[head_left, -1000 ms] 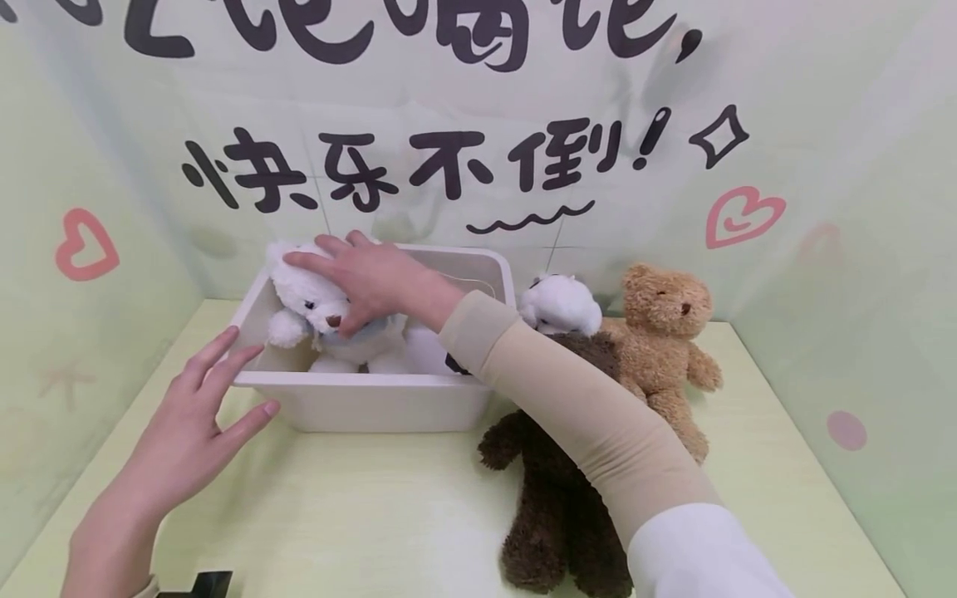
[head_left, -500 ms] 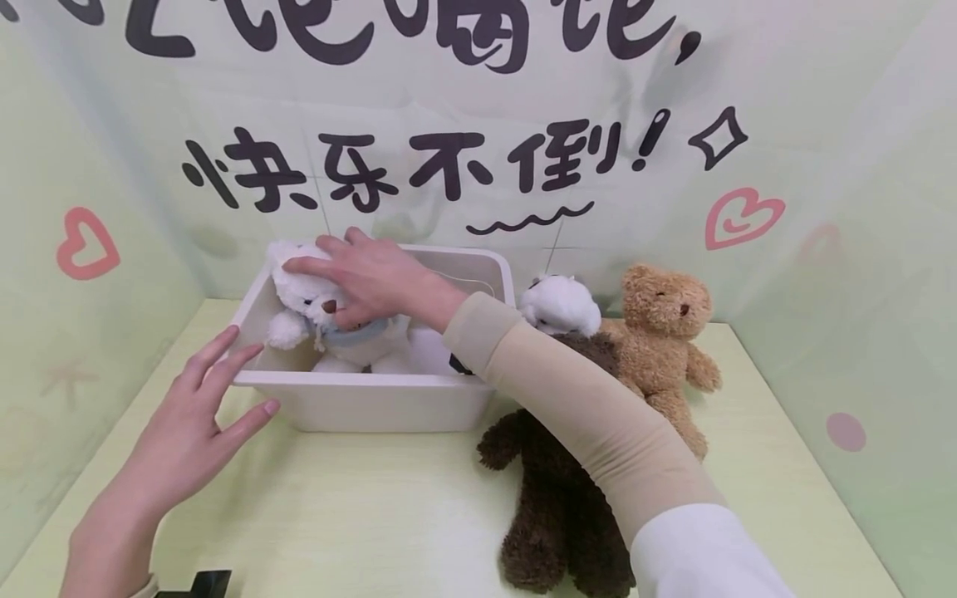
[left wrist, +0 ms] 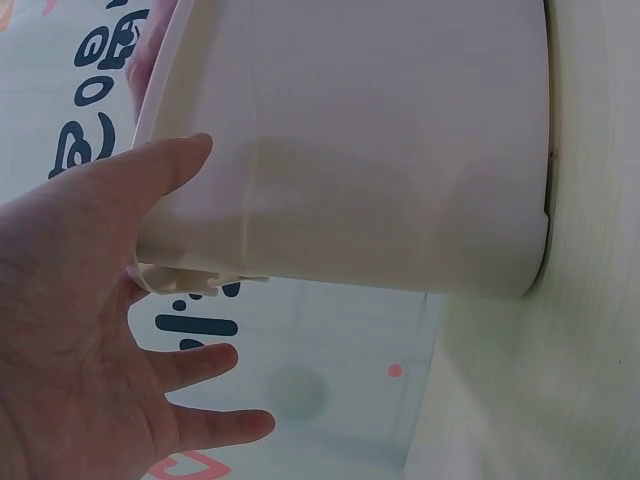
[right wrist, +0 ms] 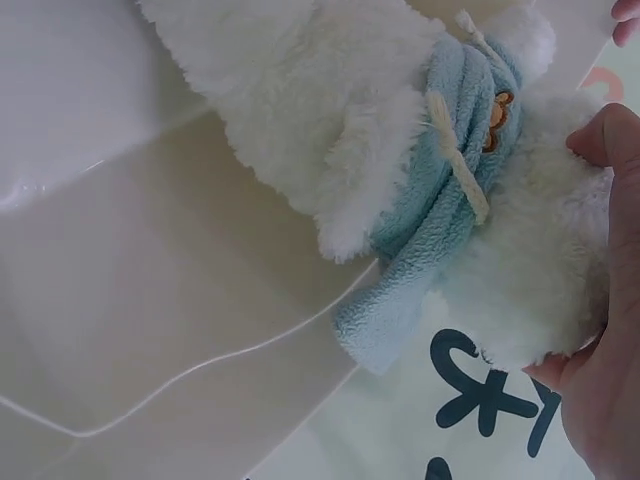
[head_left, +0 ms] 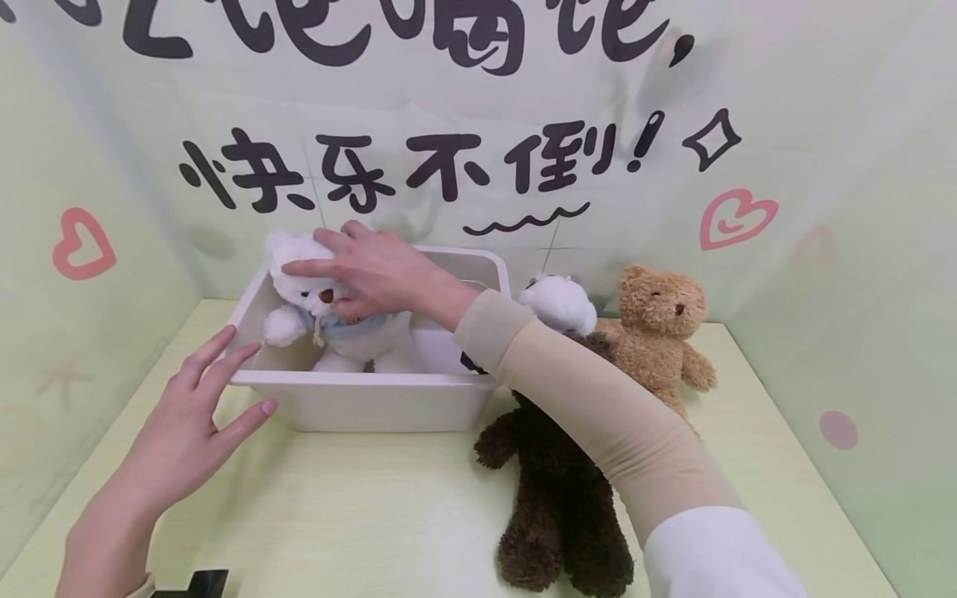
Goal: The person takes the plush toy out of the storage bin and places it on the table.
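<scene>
A white plush bear (head_left: 295, 286) with a light blue scarf (right wrist: 440, 170) sits upright inside a white plastic bin (head_left: 374, 403), near its left end. My right hand (head_left: 374, 270) grips the bear's head from above, with thumb and fingers on opposite sides of it in the right wrist view. The palm hides part of the bear's face. My left hand (head_left: 183, 415) is at the bin's front left corner, fingers spread and mostly straight, fingertips right at the rim. In the left wrist view its thumb (left wrist: 180, 160) overlaps the bin's outer wall.
Right of the bin lie a dark brown plush bear (head_left: 553, 490), partly hidden by my right sleeve (head_left: 598, 407), a white plush toy (head_left: 561, 305) and a tan teddy bear (head_left: 658, 332). A printed wall (head_left: 419, 91) stands close behind the bin. A thin white cord (right wrist: 210, 362) hangs inside it.
The white bear's head has risen slightly and tipped back with my right hand, and more of its scarf shows. My left hand keeps its place at the bin's corner.
</scene>
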A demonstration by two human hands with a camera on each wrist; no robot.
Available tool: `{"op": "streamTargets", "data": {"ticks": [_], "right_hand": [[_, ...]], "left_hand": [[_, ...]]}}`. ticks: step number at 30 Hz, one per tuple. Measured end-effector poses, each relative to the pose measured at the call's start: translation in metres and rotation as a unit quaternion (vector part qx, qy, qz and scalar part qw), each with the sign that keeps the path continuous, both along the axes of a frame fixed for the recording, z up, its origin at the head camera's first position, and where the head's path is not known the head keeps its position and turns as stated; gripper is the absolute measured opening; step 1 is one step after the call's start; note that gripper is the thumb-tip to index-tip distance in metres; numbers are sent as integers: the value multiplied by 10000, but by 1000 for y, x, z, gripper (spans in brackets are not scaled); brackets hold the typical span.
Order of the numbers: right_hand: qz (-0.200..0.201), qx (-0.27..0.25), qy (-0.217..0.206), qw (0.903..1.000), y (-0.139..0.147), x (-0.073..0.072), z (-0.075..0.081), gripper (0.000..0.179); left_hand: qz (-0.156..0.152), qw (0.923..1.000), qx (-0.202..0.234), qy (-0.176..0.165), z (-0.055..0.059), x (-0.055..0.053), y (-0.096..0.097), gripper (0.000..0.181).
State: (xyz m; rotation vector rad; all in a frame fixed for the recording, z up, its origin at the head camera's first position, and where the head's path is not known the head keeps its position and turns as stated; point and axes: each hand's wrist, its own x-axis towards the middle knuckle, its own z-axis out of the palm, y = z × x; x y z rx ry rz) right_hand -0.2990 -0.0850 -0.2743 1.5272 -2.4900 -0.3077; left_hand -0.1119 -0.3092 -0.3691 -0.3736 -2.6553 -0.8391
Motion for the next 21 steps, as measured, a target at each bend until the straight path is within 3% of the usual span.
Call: {"op": "streamTargets", "data": {"ticks": [11,16,21], "right_hand": [[229,188,151,9994,11,3,0,41],[297,144,184,9993,12,4,-2,39],[346,-78,337,9988,14,5,7,39]], "left_hand": [[-11,10000,-11,39,-1,-1,1,70],[-8,10000,-2,35,-2,-1,1,70],[2,10000,18,18,-1,0,0,70]]}}
